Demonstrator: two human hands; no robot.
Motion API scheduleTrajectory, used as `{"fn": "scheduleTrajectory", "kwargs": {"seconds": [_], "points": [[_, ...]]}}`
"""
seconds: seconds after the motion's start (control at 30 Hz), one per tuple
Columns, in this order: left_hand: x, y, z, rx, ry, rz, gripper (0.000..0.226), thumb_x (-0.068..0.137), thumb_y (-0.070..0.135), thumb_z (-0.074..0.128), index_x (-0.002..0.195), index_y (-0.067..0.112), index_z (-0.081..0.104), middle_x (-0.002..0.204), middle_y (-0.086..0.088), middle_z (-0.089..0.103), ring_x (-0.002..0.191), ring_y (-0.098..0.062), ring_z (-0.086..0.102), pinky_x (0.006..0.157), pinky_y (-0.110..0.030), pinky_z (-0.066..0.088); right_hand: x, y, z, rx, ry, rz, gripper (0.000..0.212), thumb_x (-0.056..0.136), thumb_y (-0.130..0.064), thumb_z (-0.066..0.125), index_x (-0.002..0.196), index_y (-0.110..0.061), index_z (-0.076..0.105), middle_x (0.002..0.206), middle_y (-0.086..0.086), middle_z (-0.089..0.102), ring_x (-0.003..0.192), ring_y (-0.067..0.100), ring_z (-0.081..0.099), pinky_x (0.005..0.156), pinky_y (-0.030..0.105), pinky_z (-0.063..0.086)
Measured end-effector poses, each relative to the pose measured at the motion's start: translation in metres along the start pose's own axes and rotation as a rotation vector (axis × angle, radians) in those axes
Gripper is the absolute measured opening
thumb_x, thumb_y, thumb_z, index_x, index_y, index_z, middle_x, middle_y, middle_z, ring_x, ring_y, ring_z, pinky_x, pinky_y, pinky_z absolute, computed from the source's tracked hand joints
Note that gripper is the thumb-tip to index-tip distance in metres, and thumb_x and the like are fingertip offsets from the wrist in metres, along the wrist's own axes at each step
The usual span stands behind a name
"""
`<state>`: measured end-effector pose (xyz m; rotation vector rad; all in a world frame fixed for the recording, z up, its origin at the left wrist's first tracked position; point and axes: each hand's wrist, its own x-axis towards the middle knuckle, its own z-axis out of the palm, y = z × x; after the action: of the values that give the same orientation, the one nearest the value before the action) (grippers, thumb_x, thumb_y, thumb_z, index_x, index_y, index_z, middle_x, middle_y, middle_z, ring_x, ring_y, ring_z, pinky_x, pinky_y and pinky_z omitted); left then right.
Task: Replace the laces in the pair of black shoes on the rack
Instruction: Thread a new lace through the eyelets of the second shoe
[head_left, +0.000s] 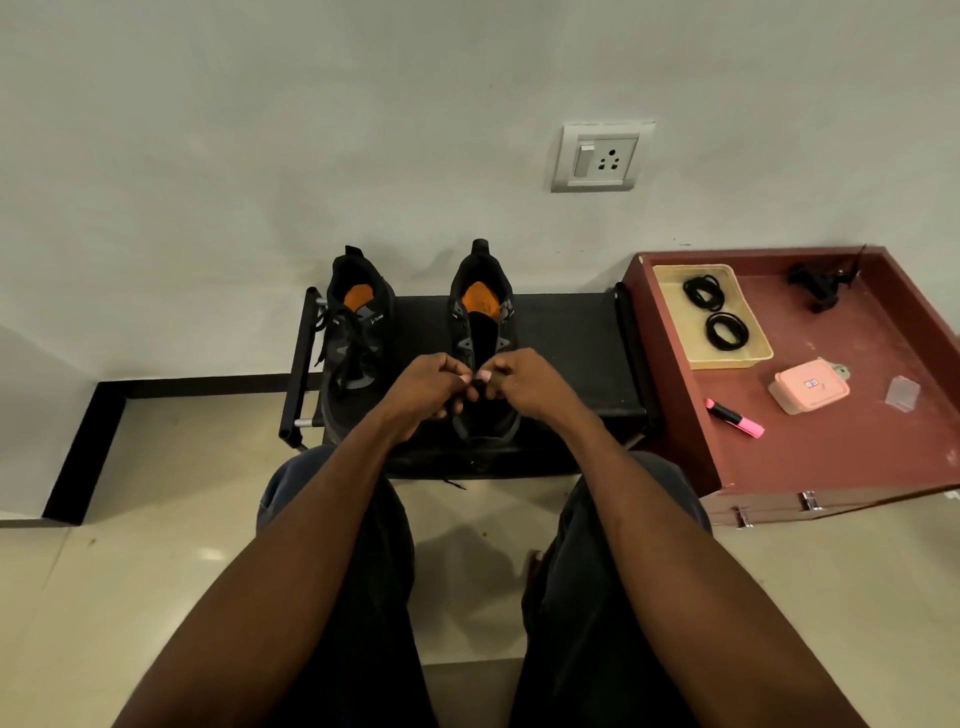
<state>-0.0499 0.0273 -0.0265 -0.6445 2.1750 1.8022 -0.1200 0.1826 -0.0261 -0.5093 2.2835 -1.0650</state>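
Both hands, left hand (426, 384) and right hand (519, 382), are pinching something small (lace, probably; too dark to tell) over the unlaced right shoe (483, 332). Both shoes are sitting on the rack (566, 348), the left shoe (356, 338) laced.

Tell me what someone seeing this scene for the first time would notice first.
Probably the two hands, left hand and right hand, meeting at the centre over the toe end of the right shoe, pinching something small and dark there. That shoe shows empty eyelets, while the left shoe beside it on the black rack is laced. Off right, a yellow tray holds coiled black laces.
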Motion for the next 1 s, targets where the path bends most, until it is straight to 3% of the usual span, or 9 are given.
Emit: {"fn": "scheduleTrajectory", "kwargs": {"seconds": [0.1,0.17,0.23,0.33,0.43,0.53,0.73,0.87,1.0], "points": [[0.001,-0.005,-0.010,0.035,0.051,-0.033,0.008,0.099,0.007,0.054,0.103,0.006,0.061,0.086,-0.009,0.072,0.060,-0.010,0.056,0.050,-0.022,0.041,0.001,0.006,-0.015,-0.087,0.291,0.141,0.019,0.096,-0.009,0.056,0.096,-0.017,0.073,0.086,0.006,0.070,0.082,0.023,0.064,0.068,0.029,0.048],[0.002,-0.008,-0.016,0.052,0.118,-0.041,0.010,0.099,0.006,0.053,0.103,0.006,0.062,0.085,-0.008,0.071,0.062,-0.010,0.057,0.052,-0.023,0.042,0.001,0.011,-0.024,-0.256,0.447,0.263,0.021,0.092,-0.008,0.056,0.103,-0.016,0.073,0.100,0.012,0.072,0.099,0.032,0.065,0.089,0.036,0.047],[0.003,-0.010,-0.018,0.056,0.168,-0.036,0.012,0.099,0.004,0.052,0.105,0.003,0.063,0.086,-0.009,0.071,0.064,-0.011,0.060,0.054,-0.024,0.044,-0.001,0.017,-0.027,-0.408,0.531,0.347,0.020,0.091,-0.011,0.057,0.106,-0.014,0.070,0.106,0.012,0.071,0.107,0.032,0.061,0.096,0.042,0.038],[0.003,-0.009,-0.015,0.013,0.208,-0.006,0.013,0.100,0.003,0.050,0.106,0.001,0.061,0.090,-0.013,0.072,0.069,-0.015,0.066,0.059,-0.025,0.052,-0.003,0.018,-0.020,-0.540,0.584,0.230,0.025,0.090,-0.012,0.060,0.114,-0.012,0.069,0.118,0.012,0.066,0.118,0.031,0.053,0.102,0.044,0.037],[0.001,-0.005,-0.006,-0.072,0.170,0.053,0.009,0.098,0.009,0.060,0.103,0.002,0.059,0.087,-0.014,0.074,0.071,-0.021,0.071,0.063,-0.031,0.058,0.000,0.004,-0.006,-0.124,0.357,-0.037,0.031,0.094,-0.007,0.062,0.124,-0.012,0.068,0.122,0.005,0.068,0.117,0.020,0.060,0.101,0.032,0.046],[0.002,-0.006,0.000,-0.022,0.193,0.098,0.010,0.093,0.016,0.069,0.095,0.006,0.070,0.080,-0.009,0.075,0.068,-0.019,0.072,0.061,-0.028,0.059,0.004,-0.007,0.010,0.040,0.074,-0.066,0.022,0.097,-0.015,0.063,0.117,-0.014,0.071,0.101,-0.003,0.070,0.100,0.014,0.065,0.094,0.034,0.052],[0.003,-0.004,0.001,-0.066,0.035,0.057,0.018,0.102,0.011,0.052,0.109,0.001,0.066,0.094,-0.018,0.074,0.084,-0.024,0.074,0.074,-0.030,0.062,0.014,0.002,0.010,0.104,0.103,0.015,0.008,0.091,-0.015,0.070,0.097,-0.014,0.076,0.084,0.005,0.072,0.078,0.014,0.065,0.079,0.037,0.054],[0.004,-0.004,0.004,-0.056,0.088,0.053,0.012,0.102,0.013,0.055,0.106,0.002,0.056,0.090,-0.017,0.073,0.079,-0.025,0.075,0.070,-0.033,0.062,0.012,0.004,0.011,0.153,0.057,0.015,0.012,0.093,-0.018,0.069,0.099,-0.013,0.078,0.088,0.003,0.075,0.083,0.011,0.067,0.079,0.028,0.052],[0.008,-0.005,-0.001,-0.085,0.177,0.095,0.010,0.095,0.013,0.066,0.096,0.004,0.068,0.082,-0.013,0.074,0.070,-0.020,0.071,0.066,-0.031,0.059,0.013,0.004,0.011,0.293,0.086,0.025,0.012,0.090,-0.012,0.072,0.099,-0.010,0.079,0.083,0.003,0.074,0.071,0.005,0.062,0.074,0.025,0.051]]}}
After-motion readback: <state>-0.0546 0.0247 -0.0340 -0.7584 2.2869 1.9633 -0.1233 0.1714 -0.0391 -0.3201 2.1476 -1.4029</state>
